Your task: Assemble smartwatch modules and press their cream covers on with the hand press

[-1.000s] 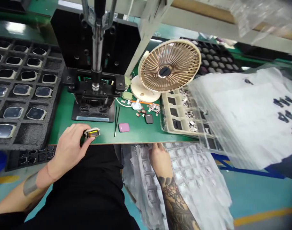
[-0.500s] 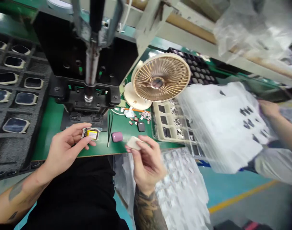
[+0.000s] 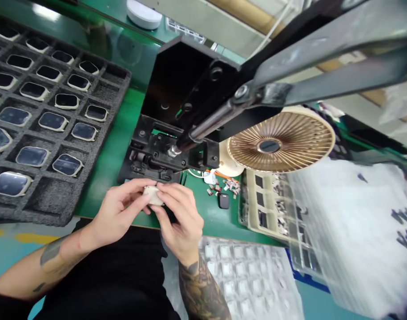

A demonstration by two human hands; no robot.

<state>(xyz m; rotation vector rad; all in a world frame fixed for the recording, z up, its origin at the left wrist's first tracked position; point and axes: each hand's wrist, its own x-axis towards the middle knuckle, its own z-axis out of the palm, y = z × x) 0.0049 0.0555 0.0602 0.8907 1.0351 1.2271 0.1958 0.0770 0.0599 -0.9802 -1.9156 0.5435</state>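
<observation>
Both hands meet at the bench edge, just in front of a black press. Between them is a small off-white watch-shaped piece [image 3: 153, 195]. My left hand [image 3: 118, 211] pinches its left side with thumb and fingers. From the right, my right hand [image 3: 179, 213] grips the same piece, fingertips on its top and thumb below. The underside of the piece is hidden, so the open case with the yellow part cannot be made out. The press [image 3: 170, 151] stands right behind the fingers.
At left lies a grey foam tray [image 3: 51, 200] of watch cases. A gold fan [image 3: 280, 140] stands right of the press lever [image 3: 323, 58]. Small parts and a black square piece [image 3: 223, 201] lie before a cream parts box [image 3: 263, 222]. White sheets [image 3: 350, 222] are at right.
My right hand has moved left, bringing the off-white piece to my left hand, where the open case was. The view has swung left, showing more of the foam tray.
</observation>
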